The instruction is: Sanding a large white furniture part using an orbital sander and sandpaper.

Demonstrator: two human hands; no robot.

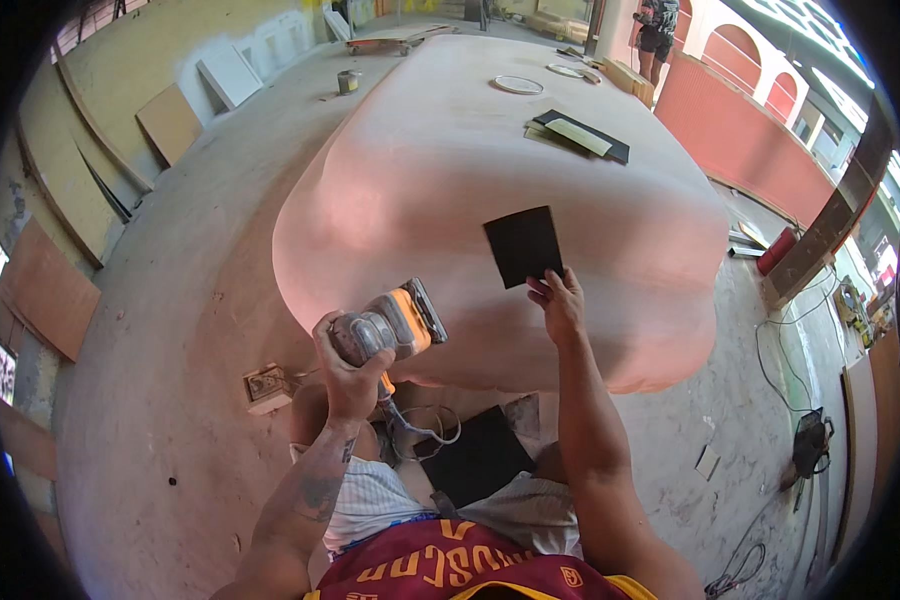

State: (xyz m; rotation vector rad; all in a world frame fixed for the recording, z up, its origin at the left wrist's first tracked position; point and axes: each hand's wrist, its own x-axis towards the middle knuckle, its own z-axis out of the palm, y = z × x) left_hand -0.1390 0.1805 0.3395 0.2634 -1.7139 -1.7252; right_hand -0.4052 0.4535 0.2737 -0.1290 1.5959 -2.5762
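My left hand (pixel 348 370) grips a power sander (pixel 390 325), grey and orange, turned on its side so its flat pad faces right and away from me. Its cord runs down toward my lap. Between thumb and fingers, my right hand (pixel 562 298) pinches the lower edge of a black sandpaper sheet (pixel 523 247), held up over the big rounded pinkish-white form (pixel 420 220) in front of me. A larger black sheet (pixel 477 457) lies low between my legs. Farther up on the form rests a small stack of dark and pale sheets (pixel 580 137).
Two ring-shaped items (pixel 518 86) lie on the form's far end. A power outlet box (pixel 267 388) sits on the floor by my left knee. A can (pixel 348 82) stands at far left; boards (pixel 170 122) lean on the wall. Cables (pixel 740 575) trail at right. Another person (pixel 657 35) stands far back.
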